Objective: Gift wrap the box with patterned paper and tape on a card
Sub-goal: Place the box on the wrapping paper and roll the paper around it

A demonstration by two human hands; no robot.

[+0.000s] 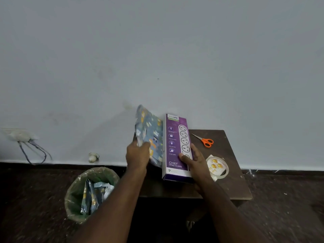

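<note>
step: early, box (176,148) still bare at frame centre on bench (231,172) | left grip (137,155) pinching paper (149,134) raised beside box | right grip (193,159) clasping box's right edge | next: I judge paper must fold over box; tape (218,168) lower right

Box (176,148) on table (233,183), paper (149,132) left, scissors (204,140) right (card (214,166) nearer), bin (91,193) left on floor.
</note>
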